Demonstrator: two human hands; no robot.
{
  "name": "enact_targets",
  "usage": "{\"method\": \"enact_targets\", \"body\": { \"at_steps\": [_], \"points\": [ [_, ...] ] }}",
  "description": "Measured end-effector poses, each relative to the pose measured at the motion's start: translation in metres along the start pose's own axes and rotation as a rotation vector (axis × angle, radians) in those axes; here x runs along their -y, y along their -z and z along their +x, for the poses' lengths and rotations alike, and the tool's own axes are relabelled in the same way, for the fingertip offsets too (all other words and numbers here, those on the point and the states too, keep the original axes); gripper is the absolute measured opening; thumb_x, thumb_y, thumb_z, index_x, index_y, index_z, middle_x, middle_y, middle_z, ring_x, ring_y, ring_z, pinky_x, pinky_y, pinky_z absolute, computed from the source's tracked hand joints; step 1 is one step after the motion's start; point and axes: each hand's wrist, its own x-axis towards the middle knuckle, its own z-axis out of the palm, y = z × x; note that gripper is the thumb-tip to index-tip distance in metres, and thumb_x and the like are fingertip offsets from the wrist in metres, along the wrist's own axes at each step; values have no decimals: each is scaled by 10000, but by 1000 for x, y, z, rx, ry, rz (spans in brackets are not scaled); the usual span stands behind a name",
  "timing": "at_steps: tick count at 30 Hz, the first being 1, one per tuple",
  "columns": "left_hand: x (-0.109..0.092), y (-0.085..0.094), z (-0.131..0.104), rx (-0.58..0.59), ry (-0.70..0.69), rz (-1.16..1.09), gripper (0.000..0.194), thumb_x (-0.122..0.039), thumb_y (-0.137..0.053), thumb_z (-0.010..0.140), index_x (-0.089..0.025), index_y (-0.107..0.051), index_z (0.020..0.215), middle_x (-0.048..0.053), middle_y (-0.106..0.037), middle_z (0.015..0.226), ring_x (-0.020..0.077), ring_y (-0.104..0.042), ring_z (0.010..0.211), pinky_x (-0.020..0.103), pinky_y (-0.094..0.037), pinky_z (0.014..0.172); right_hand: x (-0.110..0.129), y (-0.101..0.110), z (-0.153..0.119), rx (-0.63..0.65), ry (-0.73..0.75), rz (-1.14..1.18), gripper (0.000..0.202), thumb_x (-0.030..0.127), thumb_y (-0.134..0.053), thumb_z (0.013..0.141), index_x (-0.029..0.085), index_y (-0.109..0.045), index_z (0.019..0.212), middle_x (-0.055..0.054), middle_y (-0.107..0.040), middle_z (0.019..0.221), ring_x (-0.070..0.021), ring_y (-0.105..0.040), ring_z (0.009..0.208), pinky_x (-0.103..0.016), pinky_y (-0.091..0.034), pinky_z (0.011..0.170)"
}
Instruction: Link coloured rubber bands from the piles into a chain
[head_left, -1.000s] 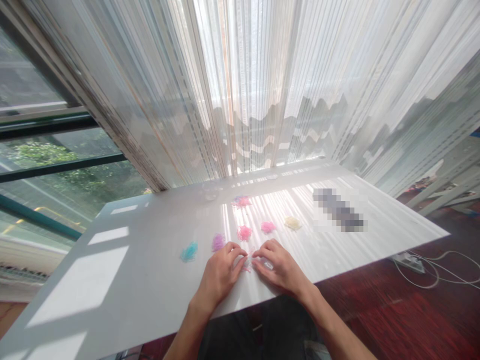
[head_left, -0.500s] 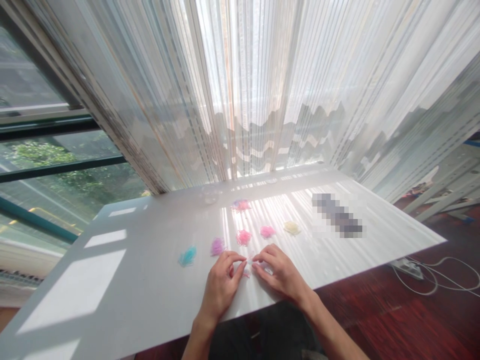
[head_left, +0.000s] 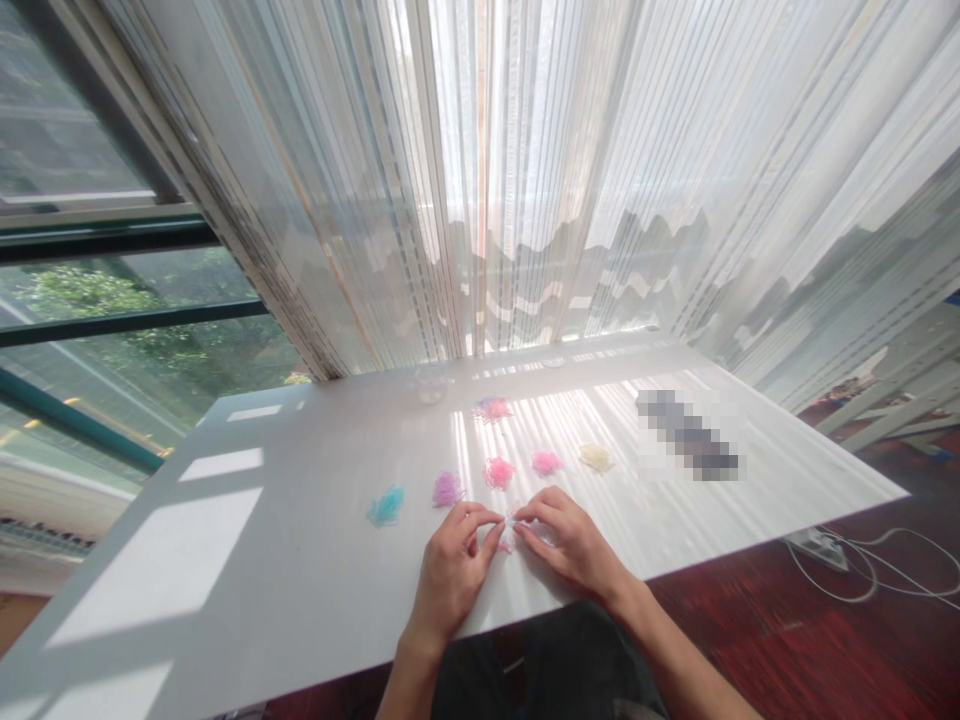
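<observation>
My left hand (head_left: 454, 562) and my right hand (head_left: 576, 545) meet near the table's front edge, thumbs and forefingers pinched and tips almost touching. Something small and pale shows between the fingertips, too tiny to name. Just below them lie a few pink bits (head_left: 505, 547). Beyond my hands sit small heaps of thin, strand-like pieces: a teal heap (head_left: 386, 506), a purple heap (head_left: 448, 488), a coral-pink heap (head_left: 498, 472), a bright pink heap (head_left: 547, 463) and a pale yellow heap (head_left: 596, 458). Farther back is a mixed-colour heap (head_left: 493, 408).
A clear round container (head_left: 431, 387) stands at the back of the white table (head_left: 300, 560). At the right lies a pixelated dark object (head_left: 690, 436). Sheer curtains (head_left: 525, 200) hang along the far edge. White cables (head_left: 874, 565) lie on the floor at right.
The whole view has shifted slightly, so the table and heaps appear farther right. My fingertips have drawn a little closer together, still pinched.
</observation>
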Motion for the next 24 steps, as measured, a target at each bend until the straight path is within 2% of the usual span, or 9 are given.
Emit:
{"method": "enact_targets", "body": {
  "at_steps": [11,17,24],
  "points": [
    [-5,1,0,-17,-25,159,138,-283,-606,983,-230,-711,1057,23,-707,938,119,-552,573,267,-536,654,1,1,0,-8,-80,39,120,180,-636,957,206,-748,990,-56,-657,863,-200,-671,810,-313,-570,744],
    [-7,2,-1,-16,-44,127,160,-287,-589,998,-233,-716,1080,29,-710,936,118,-547,584,248,-531,645,2,2,-1,-4,-76,44,132,200,-628,961,223,-753,999,-52,-668,869,-194,-672,804,-308,-579,747],
    [-7,1,-2,-22,-54,106,160,-281,-583,1006,-222,-731,1017,43,-724,917,120,-575,609,242,-527,634,4,3,-1,0,-85,54,131,224,-625,971,230,-755,988,-52,-670,859,-198,-673,807,-314,-578,741]
  ]
}}
